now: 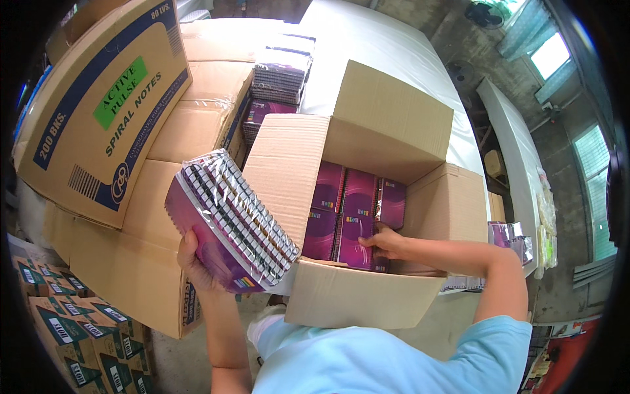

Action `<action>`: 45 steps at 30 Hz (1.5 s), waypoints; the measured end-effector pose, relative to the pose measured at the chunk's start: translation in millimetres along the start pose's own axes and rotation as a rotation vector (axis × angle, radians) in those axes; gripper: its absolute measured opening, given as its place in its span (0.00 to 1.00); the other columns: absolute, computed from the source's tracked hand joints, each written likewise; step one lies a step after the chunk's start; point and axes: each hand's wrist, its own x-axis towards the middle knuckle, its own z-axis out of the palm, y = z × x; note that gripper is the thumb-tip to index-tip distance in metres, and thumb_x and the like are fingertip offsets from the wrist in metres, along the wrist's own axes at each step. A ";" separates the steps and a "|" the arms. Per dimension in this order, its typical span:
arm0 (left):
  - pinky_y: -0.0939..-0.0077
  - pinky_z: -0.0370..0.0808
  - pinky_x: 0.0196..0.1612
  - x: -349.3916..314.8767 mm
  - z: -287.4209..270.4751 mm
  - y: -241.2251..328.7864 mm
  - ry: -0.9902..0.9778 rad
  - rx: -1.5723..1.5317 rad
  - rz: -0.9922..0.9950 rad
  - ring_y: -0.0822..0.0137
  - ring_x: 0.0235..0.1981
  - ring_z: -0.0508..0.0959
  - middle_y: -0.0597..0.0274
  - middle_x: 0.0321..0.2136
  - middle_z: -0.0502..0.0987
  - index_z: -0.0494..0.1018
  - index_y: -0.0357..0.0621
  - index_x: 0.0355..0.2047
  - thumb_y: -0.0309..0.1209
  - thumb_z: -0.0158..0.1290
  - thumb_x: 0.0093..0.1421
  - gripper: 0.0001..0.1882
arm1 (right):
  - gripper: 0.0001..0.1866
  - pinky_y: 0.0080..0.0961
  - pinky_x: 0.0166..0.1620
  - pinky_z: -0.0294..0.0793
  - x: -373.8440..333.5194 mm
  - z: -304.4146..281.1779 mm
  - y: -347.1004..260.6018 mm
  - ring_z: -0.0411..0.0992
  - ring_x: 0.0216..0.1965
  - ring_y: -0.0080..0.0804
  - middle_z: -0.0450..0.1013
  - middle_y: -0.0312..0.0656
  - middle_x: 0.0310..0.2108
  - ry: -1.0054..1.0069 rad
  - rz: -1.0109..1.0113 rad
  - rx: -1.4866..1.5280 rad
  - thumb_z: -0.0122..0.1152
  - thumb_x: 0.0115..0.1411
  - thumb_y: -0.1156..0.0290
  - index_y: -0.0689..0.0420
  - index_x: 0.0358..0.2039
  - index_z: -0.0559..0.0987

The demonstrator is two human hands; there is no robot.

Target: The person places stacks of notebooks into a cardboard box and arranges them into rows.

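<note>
Left of centre, my bundle of notebooks shows glossy plastic wrap over smooth covers and shiny wire-like spirals; at centre, my open box is matt cardboard; lower right, my sleeve is matt cloth

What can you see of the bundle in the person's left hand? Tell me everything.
The bundle is a stack of several spiral notebooks, with rows of coils showing on its upward side and a purple cover facing the person, bearing a small multicoloured marking. Shiny, clear film seems to wrap it. The left hand grips it, thumb against the purple cover, holding it tilted at the left of the open box. Whether it touches the box is unclear.
</note>
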 end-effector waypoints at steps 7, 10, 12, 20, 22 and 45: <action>0.59 0.74 0.54 8.4 47.3 -18.2 -0.084 0.420 -0.120 0.56 0.54 0.73 0.49 0.54 0.69 0.56 0.40 0.63 0.37 0.55 0.59 0.34 | 0.38 0.35 0.48 0.74 -19.2 2.4 -77.4 0.72 0.50 0.40 0.73 0.49 0.47 0.029 -0.263 -1.188 0.69 0.50 0.44 0.59 0.52 0.72; 0.61 0.68 0.59 11.1 79.6 -52.9 -0.261 0.613 -0.219 0.57 0.62 0.63 0.50 0.63 0.57 0.38 0.48 0.70 0.48 0.56 0.60 0.49 | 0.44 0.37 0.50 0.72 -117.6 31.0 -140.5 0.69 0.52 0.45 0.70 0.47 0.50 0.015 -0.946 -0.342 0.71 0.44 0.44 0.51 0.59 0.67; 0.58 0.62 0.62 12.2 83.6 -87.8 -0.450 0.451 -0.429 0.55 0.66 0.54 0.48 0.66 0.48 0.29 0.50 0.70 0.60 0.52 0.57 0.56 | 0.44 0.37 0.52 0.71 -154.0 38.7 -155.7 0.68 0.53 0.47 0.68 0.48 0.51 -0.007 -1.053 -0.214 0.73 0.44 0.49 0.48 0.61 0.65; 0.46 0.39 0.67 20.9 91.7 -103.5 -0.502 0.870 -0.167 0.46 0.70 0.36 0.42 0.69 0.31 0.25 0.45 0.69 0.59 0.52 0.59 0.58 | 0.51 0.41 0.57 0.67 -106.3 -25.2 -130.6 0.67 0.53 0.57 0.62 0.64 0.55 0.218 -0.125 -1.162 0.66 0.42 0.38 0.50 0.64 0.62; 0.41 0.38 0.66 30.5 81.9 -87.9 -0.488 0.883 -0.135 0.43 0.70 0.39 0.40 0.69 0.32 0.27 0.45 0.69 0.58 0.57 0.55 0.60 | 0.53 0.40 0.57 0.68 -75.8 -31.4 -100.4 0.68 0.52 0.57 0.62 0.65 0.54 0.192 0.113 -1.255 0.65 0.43 0.36 0.55 0.63 0.61; 0.61 0.68 0.58 -12.2 -48.1 -38.7 -0.640 1.638 -0.424 0.50 0.58 0.66 0.44 0.54 0.63 0.53 0.36 0.62 0.46 0.72 0.41 0.55 | 0.17 0.24 0.36 0.74 -50.3 39.4 -238.8 0.75 0.30 0.27 0.77 0.39 0.30 -0.172 -0.871 -0.761 0.67 0.56 0.60 0.59 0.41 0.78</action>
